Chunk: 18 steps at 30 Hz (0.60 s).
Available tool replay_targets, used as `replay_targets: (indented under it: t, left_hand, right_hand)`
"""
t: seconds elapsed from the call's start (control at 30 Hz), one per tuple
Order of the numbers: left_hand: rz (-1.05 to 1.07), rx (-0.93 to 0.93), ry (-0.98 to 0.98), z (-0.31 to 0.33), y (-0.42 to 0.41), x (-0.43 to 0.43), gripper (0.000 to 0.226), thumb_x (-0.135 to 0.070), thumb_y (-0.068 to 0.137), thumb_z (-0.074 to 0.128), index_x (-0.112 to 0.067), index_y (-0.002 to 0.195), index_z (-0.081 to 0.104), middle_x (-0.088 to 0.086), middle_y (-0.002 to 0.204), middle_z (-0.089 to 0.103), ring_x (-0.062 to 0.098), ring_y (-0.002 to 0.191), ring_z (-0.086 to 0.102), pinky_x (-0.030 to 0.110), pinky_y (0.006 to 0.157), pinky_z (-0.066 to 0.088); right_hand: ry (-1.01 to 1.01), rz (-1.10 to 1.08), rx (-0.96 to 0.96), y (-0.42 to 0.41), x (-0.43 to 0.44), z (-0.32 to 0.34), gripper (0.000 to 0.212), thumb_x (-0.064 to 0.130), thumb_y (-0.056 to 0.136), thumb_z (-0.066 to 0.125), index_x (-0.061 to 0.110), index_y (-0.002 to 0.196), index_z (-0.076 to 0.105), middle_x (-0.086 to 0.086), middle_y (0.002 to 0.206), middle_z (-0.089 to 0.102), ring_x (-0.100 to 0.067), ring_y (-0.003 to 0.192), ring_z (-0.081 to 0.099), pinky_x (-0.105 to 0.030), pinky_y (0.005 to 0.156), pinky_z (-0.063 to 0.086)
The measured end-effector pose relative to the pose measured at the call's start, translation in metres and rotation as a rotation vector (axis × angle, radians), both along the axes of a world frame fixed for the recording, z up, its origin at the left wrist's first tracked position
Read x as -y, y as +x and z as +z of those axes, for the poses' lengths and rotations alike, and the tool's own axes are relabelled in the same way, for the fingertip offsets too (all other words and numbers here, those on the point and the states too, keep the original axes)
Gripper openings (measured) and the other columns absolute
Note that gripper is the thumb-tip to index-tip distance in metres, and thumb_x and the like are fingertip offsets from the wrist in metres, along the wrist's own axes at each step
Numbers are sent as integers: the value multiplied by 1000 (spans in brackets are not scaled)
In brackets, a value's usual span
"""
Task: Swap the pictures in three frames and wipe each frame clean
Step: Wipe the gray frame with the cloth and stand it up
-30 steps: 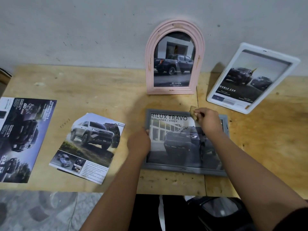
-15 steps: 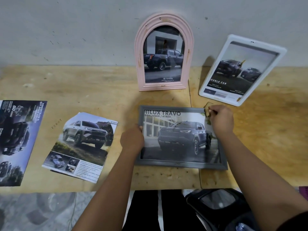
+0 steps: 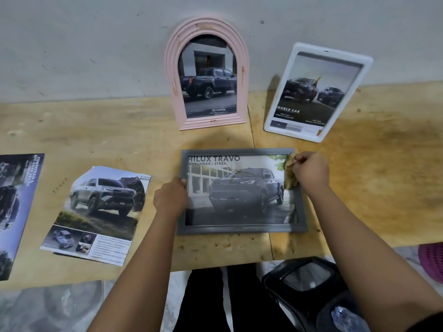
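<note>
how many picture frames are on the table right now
3. The pink arched frame stands against the wall, the white frame leans to its right, and the grey frame lies flat in front. None appear hidden.

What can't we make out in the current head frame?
- Left brochure: cut off by the frame's left edge.
- Small print on loose car picture: too small.
- Grey frame right rail: partly hidden by cloth and right hand.
- Left hand fingertips: curled around the frame's left rail.
</note>
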<state>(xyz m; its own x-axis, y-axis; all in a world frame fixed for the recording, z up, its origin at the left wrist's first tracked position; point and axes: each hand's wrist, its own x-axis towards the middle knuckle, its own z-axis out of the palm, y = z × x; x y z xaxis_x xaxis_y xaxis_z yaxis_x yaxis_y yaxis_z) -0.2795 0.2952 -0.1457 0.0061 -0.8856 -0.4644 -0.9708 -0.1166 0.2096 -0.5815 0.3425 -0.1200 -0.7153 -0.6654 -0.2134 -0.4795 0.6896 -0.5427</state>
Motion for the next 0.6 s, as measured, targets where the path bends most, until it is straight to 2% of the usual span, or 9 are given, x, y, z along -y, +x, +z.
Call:
replay_targets:
  t: [0.07,0.13,0.2,0.3,0.43,0.5,0.6]
  left_hand:
    - [6,9,2,0,0,0,39,-30,102,23,-7,120,49,24,118,58,41,107,54,36,77,34]
    - [6,25,7,0,-1,1,40,-30,102,23,-9,123,49,24,119,58,41,108,54,36,76,33]
    - [18,13,1,-2,0,0,40,-31,101,23,-10,122,49,23,118,58,40,106,54,36,75,33]
    - [80,-69,-35,-6,5,-4,39,-35,100,24,-10,113,51,23,110,60,40,98,55,36,71,35]
    - [142,-333,-265,-14,10,-13,20,-27,97,43,-9,95,50,16,92,57,35,85,54,38,66,39]
    - [134,-461,-374,-21,12,-14,16,-15,94,49,-6,106,54,15,99,55,33,93,53,38,76,41]
    - [80,-562,-440,-29,12,-21,32,-13,95,41,-3,125,50,16,114,57,32,104,52,38,85,40]
  right_hand:
    - [58,20,2,2,-7,2,14,2,77,53,14,73,61,-14,84,65,-34,77,61,-30,62,45]
    - [108,41,-14,5,-15,3,13,2,77,53,12,69,53,-13,76,59,-32,71,58,-30,57,42]
    - [108,71,-53,10,-22,3,7,3,80,52,9,78,54,-12,78,58,-32,72,57,-32,57,44]
    - [23,95,-103,14,-31,-4,15,3,84,48,5,95,58,-14,85,61,-33,75,58,-35,58,47]
    - [-19,96,-104,14,-30,-7,29,3,84,48,8,108,62,-16,91,66,-34,75,61,-38,60,53]
    - [-12,92,-93,14,-27,-7,31,5,87,48,8,113,64,-17,96,68,-34,77,63,-37,62,54]
    - [-38,83,-80,16,-26,-10,27,13,92,50,6,111,67,-17,94,69,-32,76,63,-34,62,52]
